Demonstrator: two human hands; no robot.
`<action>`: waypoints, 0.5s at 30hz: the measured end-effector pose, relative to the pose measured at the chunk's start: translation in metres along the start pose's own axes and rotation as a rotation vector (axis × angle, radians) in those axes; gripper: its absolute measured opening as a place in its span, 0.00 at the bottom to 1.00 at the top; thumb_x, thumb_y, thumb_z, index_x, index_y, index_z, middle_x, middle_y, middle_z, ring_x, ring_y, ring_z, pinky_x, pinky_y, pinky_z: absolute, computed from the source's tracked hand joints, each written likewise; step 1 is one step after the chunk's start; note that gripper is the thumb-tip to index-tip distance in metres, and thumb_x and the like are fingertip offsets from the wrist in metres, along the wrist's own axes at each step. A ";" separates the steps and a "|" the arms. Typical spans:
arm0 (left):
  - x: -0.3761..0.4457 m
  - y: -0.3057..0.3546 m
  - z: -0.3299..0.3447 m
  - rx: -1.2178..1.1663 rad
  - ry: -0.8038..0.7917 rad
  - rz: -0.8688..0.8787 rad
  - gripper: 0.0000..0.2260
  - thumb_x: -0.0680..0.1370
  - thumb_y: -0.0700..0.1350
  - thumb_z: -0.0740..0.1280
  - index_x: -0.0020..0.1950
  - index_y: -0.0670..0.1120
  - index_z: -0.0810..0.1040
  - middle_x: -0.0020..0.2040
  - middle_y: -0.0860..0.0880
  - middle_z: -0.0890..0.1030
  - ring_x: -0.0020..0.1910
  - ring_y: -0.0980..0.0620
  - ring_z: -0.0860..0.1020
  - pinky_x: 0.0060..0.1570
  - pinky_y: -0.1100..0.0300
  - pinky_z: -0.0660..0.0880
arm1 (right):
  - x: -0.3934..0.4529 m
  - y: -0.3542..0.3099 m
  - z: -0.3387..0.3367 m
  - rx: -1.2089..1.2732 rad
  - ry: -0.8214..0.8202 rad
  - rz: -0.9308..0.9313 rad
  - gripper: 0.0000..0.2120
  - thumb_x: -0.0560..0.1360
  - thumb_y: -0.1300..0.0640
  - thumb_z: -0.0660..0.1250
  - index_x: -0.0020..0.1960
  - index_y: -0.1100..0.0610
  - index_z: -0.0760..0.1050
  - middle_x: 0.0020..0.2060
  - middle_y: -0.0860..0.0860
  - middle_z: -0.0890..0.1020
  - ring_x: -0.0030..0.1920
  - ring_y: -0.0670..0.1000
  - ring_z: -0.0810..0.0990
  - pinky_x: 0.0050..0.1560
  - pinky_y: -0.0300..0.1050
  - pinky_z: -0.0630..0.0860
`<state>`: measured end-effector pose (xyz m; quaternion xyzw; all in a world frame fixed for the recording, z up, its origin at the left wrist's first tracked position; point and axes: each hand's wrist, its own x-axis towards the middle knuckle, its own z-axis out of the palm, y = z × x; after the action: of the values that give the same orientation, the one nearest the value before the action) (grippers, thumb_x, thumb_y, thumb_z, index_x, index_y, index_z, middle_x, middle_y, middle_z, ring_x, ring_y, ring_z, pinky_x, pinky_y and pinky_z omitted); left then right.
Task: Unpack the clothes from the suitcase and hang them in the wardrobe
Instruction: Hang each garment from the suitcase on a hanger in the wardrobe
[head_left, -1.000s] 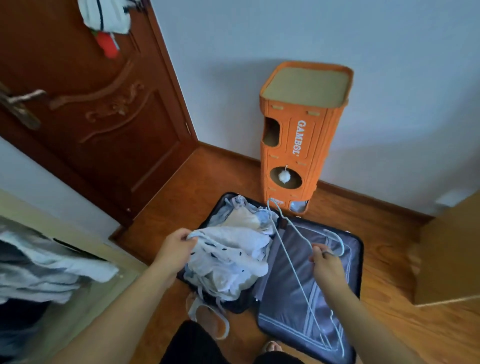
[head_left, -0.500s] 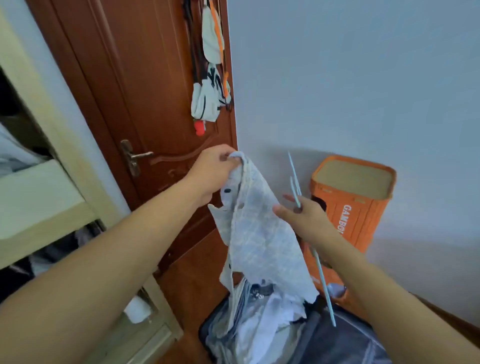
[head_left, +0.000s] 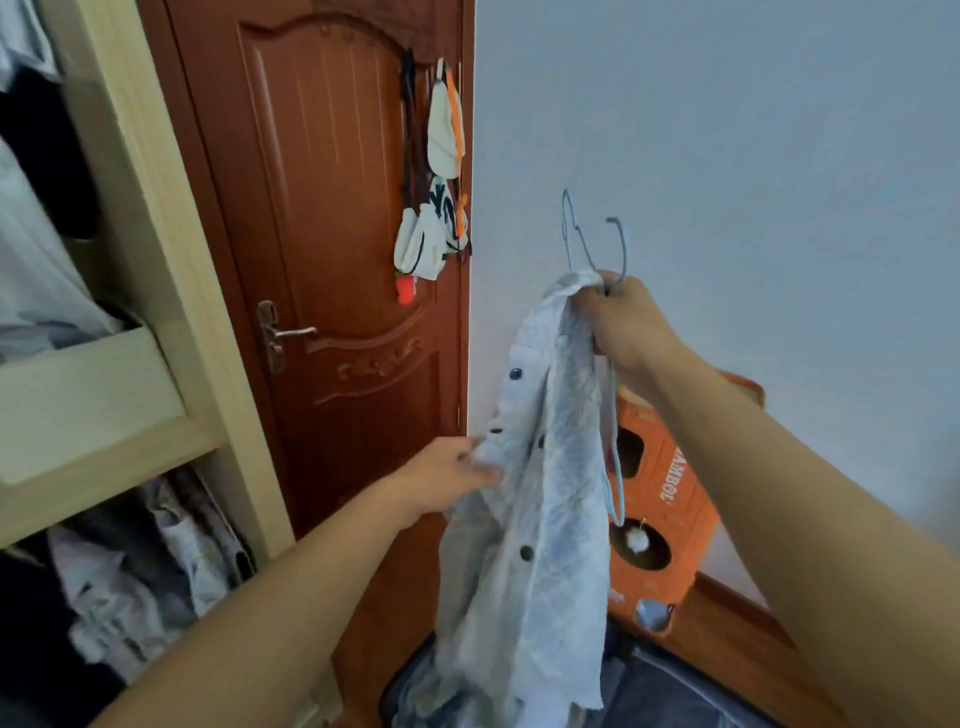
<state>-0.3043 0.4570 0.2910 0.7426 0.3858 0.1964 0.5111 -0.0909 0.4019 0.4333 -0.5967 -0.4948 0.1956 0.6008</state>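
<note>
Both hangers (head_left: 597, 249) and shirt (head_left: 540, 467) hang from right hand (head_left: 623, 322).

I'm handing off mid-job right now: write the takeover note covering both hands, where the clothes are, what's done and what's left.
Right hand: grips the shirt collar together with the wire hangers, held up.
Left hand: pinches the shirt's front edge.
Suitcase: open on the floor below, clothes inside.
Wardrobe: on the left, clothes in it.
Done: one shirt lifted out.
Left: put it on a hanger, hang it, repeat.
</note>
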 end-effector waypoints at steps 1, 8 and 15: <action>-0.003 -0.016 0.012 0.005 0.001 -0.009 0.13 0.77 0.45 0.75 0.61 0.47 0.83 0.53 0.51 0.86 0.53 0.53 0.84 0.56 0.57 0.79 | 0.000 -0.002 -0.002 0.013 0.007 0.012 0.09 0.75 0.58 0.63 0.42 0.54 0.81 0.36 0.50 0.82 0.37 0.50 0.79 0.40 0.45 0.75; -0.009 -0.007 0.000 -0.555 0.459 -0.168 0.07 0.83 0.42 0.61 0.51 0.47 0.79 0.45 0.44 0.83 0.44 0.44 0.81 0.48 0.49 0.79 | -0.004 0.040 -0.061 -0.144 0.046 0.064 0.11 0.80 0.60 0.65 0.39 0.54 0.79 0.25 0.41 0.77 0.26 0.37 0.73 0.30 0.33 0.69; -0.010 0.104 -0.016 -0.219 0.327 0.083 0.11 0.84 0.45 0.64 0.46 0.42 0.80 0.39 0.45 0.79 0.39 0.49 0.76 0.38 0.57 0.71 | -0.030 0.082 -0.106 -0.191 -0.324 0.179 0.14 0.69 0.57 0.79 0.52 0.56 0.82 0.25 0.47 0.66 0.24 0.42 0.65 0.25 0.34 0.62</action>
<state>-0.2829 0.4405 0.3929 0.6559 0.4090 0.3759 0.5110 0.0133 0.3392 0.3688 -0.6532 -0.5462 0.2939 0.4342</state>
